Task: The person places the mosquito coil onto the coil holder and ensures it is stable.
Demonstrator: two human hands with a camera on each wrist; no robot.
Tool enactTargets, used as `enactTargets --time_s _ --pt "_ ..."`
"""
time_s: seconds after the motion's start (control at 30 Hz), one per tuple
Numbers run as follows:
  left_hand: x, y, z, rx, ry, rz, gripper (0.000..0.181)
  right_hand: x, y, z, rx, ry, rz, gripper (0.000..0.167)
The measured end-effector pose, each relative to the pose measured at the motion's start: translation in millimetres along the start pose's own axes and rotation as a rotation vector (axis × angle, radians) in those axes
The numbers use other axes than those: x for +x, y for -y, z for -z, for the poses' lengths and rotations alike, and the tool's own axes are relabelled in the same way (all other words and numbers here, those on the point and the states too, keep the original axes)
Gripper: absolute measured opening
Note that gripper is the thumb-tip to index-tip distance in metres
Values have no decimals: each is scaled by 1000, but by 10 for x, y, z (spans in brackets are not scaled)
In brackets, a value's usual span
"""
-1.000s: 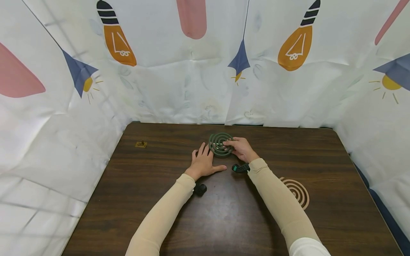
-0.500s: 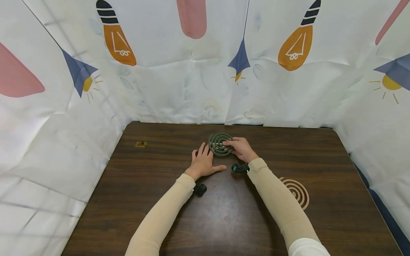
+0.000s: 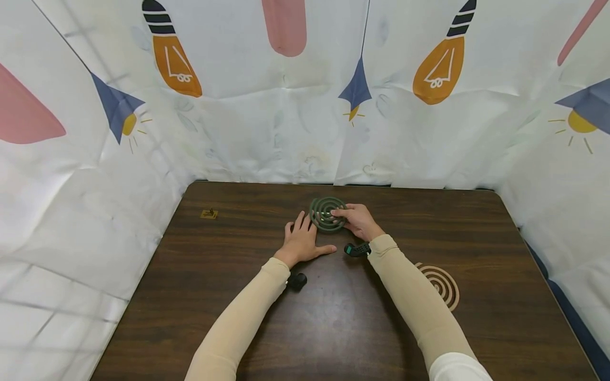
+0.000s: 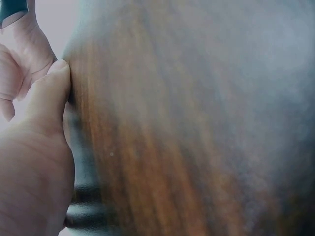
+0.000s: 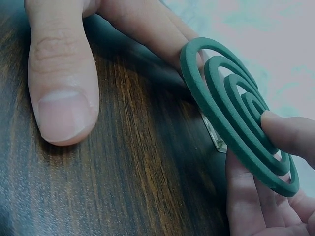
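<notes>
A green mosquito coil [image 3: 318, 224] is pinched in my right hand [image 3: 360, 222], near the far middle of the table. In the right wrist view the thumb presses near the centre of the coil [image 5: 209, 109], with fingers behind it; the coil is tilted. Partly hidden behind it is a shiny metal piece [image 5: 219, 143], too covered to name. My left hand [image 3: 301, 245] rests on the table with fingers spread and thumb out to the right. Its fingertips lie close to the coil's left edge; whether they touch the metal piece cannot be told.
A brown spiral coil [image 3: 456, 288] lies on the dark wooden table [image 3: 229, 296], partly under my right forearm. A small gold-coloured metal stand [image 3: 209, 214] sits at the far left. White printed cloth [image 3: 286, 132] encloses the table's back and sides.
</notes>
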State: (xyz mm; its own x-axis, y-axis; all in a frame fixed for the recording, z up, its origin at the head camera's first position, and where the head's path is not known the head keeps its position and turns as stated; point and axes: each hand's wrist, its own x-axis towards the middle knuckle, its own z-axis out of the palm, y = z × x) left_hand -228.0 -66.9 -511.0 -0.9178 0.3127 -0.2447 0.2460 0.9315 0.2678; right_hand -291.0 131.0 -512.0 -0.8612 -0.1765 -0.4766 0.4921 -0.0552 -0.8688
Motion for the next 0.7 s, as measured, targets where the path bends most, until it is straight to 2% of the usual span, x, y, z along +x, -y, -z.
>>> enactTargets --time_s 0.3,0.7 --pt "-12 -8 -12 -2 -17 -10 108 -8 4 1 -3 -25 -12 38" --pt "-5 29 -17 -15 -18 -10 107 -122 22 62 -54 -68 -25 46"
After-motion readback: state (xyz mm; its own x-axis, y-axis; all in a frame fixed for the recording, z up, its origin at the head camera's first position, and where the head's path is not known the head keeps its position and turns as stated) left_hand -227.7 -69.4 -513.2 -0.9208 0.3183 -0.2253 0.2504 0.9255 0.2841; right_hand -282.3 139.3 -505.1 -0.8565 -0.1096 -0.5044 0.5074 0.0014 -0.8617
